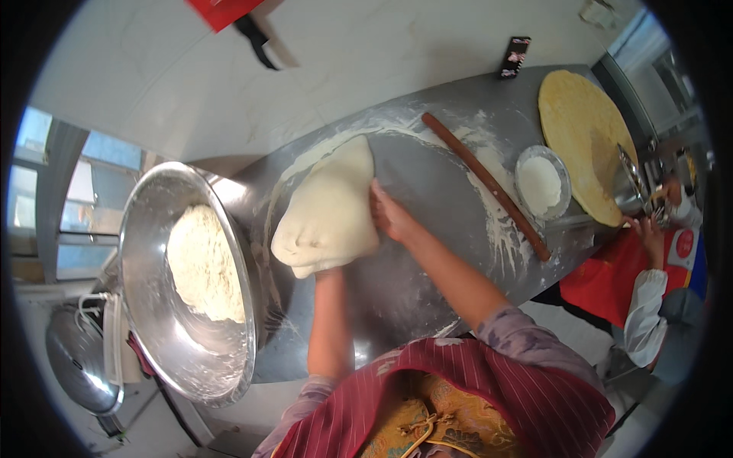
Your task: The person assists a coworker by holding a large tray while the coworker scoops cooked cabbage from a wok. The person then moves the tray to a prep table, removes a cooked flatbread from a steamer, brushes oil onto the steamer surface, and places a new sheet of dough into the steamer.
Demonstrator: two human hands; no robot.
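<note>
A large piece of pale dough [332,212] lies over the left part of the grey metal worktop [424,172]. My left hand [328,273] is under its near edge; the fingers are hidden beneath the dough. Against the dough's right side rests my right hand [389,213], its fingers partly hidden by the edge, so whether they grip cannot be told. A brown wooden rolling pin [487,186] lies at a slant to the right, with scattered flour around it. Beyond the pin stands a round metal bowl of white flour [540,186].
A large steel basin [154,297] holding dough [206,263] stands on the left. At the far right, a flat yellowish dough sheet [578,126] lies by a co-worker's hands [650,235]. A black patterned box [515,57] stands by the wall.
</note>
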